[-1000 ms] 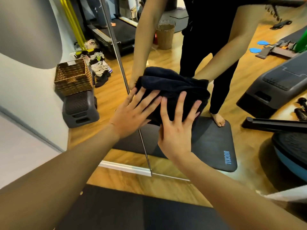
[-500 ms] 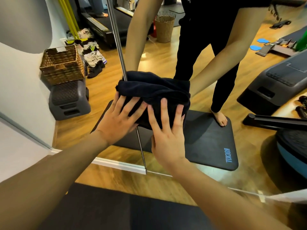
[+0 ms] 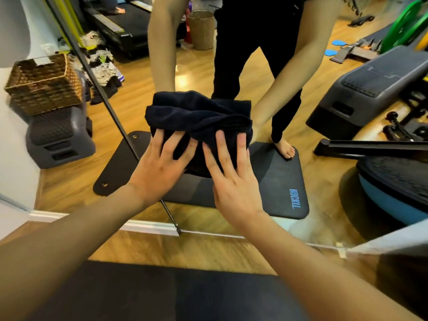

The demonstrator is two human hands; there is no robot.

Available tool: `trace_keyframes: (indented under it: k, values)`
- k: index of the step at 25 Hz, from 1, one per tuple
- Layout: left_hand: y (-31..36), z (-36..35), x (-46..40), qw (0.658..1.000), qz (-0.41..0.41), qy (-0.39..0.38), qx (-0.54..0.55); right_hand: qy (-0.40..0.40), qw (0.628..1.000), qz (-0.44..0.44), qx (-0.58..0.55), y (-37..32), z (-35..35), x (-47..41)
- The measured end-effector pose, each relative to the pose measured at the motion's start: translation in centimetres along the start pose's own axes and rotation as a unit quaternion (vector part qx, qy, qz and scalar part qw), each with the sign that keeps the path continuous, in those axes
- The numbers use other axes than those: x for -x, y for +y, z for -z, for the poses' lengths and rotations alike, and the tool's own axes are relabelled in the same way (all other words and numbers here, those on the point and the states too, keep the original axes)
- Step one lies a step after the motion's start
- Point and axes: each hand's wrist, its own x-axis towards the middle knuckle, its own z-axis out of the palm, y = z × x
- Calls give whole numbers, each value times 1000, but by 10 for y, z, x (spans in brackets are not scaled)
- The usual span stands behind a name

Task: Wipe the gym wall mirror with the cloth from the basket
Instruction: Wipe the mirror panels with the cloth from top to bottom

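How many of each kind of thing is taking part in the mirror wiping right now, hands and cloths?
Hands: 2, the left hand and the right hand, both pressed flat on the cloth
Cloths: 1, the dark cloth bunched against the mirror
Mirrors: 1
Total: 4

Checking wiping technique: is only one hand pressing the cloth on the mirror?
No, both the left hand and right hand lie flat on the dark cloth.
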Motion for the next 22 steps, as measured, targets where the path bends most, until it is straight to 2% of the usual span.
trace_keyframes:
  k: [7,13,22]
  values:
    - [124,-6,-74,996,-10,80,46,-19,999,-10,44,117,44,69]
    - [221,-5,-136,995,-26,69,64,-32,998,-20,40,215,82,124]
    - [383,9,-249,990,-31,83,114,-78,990,-90,76,368,160,206]
